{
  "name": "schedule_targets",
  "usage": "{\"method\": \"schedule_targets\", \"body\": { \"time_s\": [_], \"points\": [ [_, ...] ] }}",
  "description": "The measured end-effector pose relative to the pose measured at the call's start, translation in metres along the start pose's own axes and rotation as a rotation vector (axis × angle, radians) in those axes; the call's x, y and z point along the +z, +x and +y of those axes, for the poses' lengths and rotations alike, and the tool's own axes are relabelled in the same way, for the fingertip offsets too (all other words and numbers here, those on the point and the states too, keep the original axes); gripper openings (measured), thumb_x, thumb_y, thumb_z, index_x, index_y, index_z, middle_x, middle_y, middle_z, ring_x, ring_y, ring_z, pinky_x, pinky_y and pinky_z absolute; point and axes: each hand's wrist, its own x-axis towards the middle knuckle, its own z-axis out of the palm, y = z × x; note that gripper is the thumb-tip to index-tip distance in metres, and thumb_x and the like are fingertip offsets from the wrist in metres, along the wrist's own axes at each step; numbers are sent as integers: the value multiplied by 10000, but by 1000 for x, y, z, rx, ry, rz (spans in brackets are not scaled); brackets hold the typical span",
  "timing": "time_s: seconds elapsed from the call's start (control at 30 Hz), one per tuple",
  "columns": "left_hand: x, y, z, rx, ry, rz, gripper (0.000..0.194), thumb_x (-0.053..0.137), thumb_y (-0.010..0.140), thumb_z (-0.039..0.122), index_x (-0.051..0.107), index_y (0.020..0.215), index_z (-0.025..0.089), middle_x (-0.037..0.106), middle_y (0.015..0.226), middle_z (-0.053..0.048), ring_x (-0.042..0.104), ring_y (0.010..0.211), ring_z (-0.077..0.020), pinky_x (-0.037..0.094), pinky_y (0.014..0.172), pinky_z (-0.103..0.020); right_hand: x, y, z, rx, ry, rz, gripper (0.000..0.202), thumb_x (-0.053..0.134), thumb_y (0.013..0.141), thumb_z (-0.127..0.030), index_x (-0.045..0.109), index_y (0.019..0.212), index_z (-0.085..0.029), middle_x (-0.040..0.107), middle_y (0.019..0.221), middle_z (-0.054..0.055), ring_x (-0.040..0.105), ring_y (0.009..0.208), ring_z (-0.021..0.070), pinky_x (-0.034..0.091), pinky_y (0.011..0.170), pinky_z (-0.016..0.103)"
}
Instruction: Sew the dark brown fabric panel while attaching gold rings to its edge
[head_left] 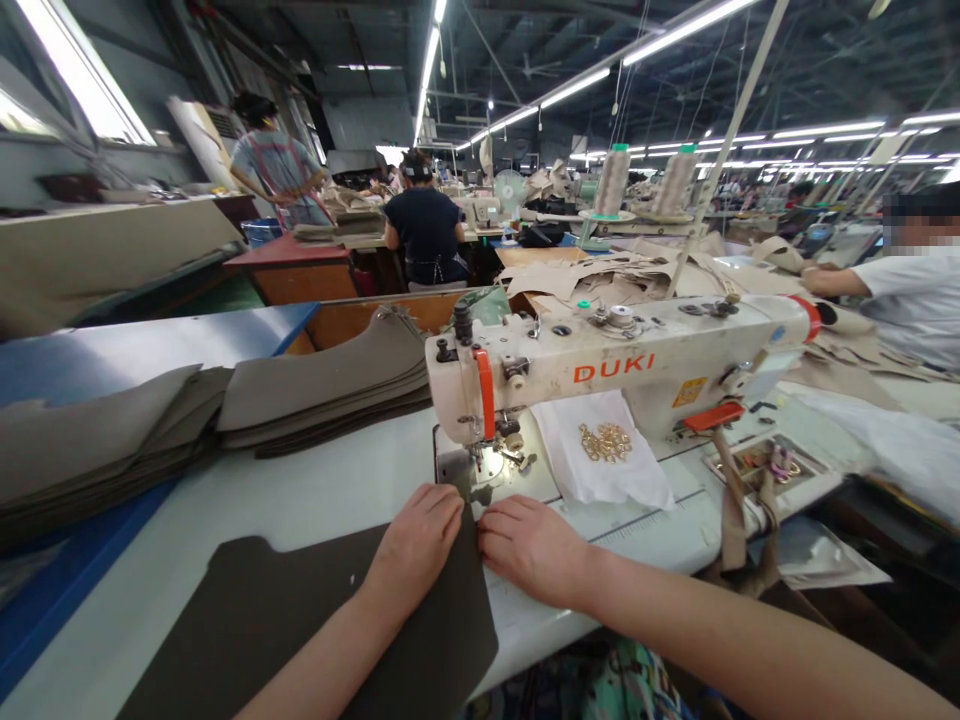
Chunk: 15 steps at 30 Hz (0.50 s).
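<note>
A dark grey-brown fabric panel (315, 600) lies on the sewing machine table, its far corner running up to the needle area. My left hand (421, 535) rests on the panel with its fingers pressed together, gripping it near the edge just before the presser foot (480, 452). Beside it my right hand (529, 545) is closed, fingers curled, its fingertips at the panel's right edge; what lies under them is hidden. The white sewing machine (547, 370) stands directly beyond both hands.
Gold metal rings (606, 442) lie on a white cloth (559, 470) under the machine arm. Stacked dark panels (322, 385) sit at left. A parts tray (817, 470) and hanging straps (731, 510) are at right. Beige pieces (637, 272) lie behind; co-workers sit or stand around.
</note>
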Motion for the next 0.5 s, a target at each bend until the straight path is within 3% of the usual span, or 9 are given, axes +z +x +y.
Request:
{"method": "schedule_targets", "body": {
  "time_s": [0.13,0.5],
  "points": [
    [-1,0,0,-1,3,-7,255,381,905,114,564,740,181,609,744,-27,565,724,-171,505,703,-314,6,6,1,1,30,76,86,562,887,-227,566,854,-148,619,960,51,524,952,182,415,899,296],
    [0,-3,-1,39,44,8,280,364,905,85,584,752,165,615,756,-38,565,752,-177,504,733,-314,13,4,2,-95,45,89,102,524,918,-190,614,907,-142,661,1034,58,563,990,173,421,924,292]
  ]
}}
